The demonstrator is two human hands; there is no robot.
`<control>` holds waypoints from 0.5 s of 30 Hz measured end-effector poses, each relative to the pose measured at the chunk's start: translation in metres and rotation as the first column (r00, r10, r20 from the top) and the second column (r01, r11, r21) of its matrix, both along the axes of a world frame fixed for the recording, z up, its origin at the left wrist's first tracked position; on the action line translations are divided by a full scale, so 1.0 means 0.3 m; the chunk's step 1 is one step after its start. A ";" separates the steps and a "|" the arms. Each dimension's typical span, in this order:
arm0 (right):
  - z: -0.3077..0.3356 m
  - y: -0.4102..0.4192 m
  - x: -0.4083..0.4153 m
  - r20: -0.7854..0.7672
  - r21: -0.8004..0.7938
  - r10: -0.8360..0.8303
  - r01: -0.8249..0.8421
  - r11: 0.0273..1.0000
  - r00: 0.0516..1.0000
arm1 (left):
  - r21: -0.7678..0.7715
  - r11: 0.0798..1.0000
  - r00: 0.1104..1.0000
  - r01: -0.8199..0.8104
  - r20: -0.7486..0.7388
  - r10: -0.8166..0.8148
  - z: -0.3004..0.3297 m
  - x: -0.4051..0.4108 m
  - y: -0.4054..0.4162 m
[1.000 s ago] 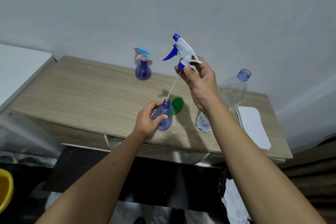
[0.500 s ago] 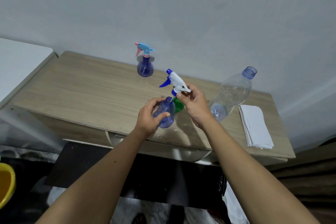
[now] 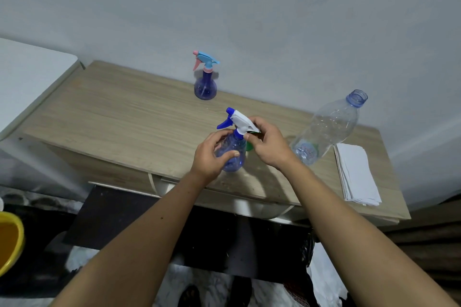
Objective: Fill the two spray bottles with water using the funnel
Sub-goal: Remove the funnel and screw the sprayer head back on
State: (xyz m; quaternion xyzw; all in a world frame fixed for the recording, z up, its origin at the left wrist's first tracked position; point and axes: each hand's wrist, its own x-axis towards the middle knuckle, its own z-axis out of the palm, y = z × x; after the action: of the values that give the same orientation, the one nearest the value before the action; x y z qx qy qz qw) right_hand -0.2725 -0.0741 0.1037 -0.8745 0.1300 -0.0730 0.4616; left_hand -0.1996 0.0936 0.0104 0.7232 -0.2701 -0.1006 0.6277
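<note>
The white spray top (image 3: 240, 121) was up in the air a moment ago — now it sits on the near blue bottle (image 3: 230, 154), so this bottle looks ready to close. The left hand (image 3: 212, 157) wraps around the bottle; the right hand (image 3: 268, 144) pinches the top. The green funnel (image 3: 249, 148) peeks out behind. The bottle stands near the table (image 3: 124, 119) front edge — lots of room to the left.

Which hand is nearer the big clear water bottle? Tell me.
Right. The right hand sits just beside the water bottle, gripping the spray head. The left hand holds the small bottle, farther away.
</note>
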 end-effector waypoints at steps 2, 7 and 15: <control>0.007 -0.008 0.002 -0.016 -0.037 0.024 -0.024 0.999 1.000 | 0.008 1.000 1.000 0.004 0.001 -0.004 -0.001 0.000 0.001; 0.026 -0.032 0.017 -0.023 -0.191 0.107 -0.109 0.975 0.994 | -0.001 1.000 1.000 -0.003 0.003 0.003 0.002 -0.002 0.003; 0.057 -0.035 0.033 -0.045 -0.281 0.186 -0.191 0.940 0.981 | -0.008 1.000 1.000 0.009 -0.005 -0.009 0.003 -0.001 0.003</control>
State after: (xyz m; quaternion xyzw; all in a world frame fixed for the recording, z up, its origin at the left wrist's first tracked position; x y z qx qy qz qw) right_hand -0.2627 -0.0846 0.1207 -0.9407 0.0378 -0.0387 0.3348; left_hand -0.1997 0.0945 0.0114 0.7192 -0.2721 -0.1046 0.6307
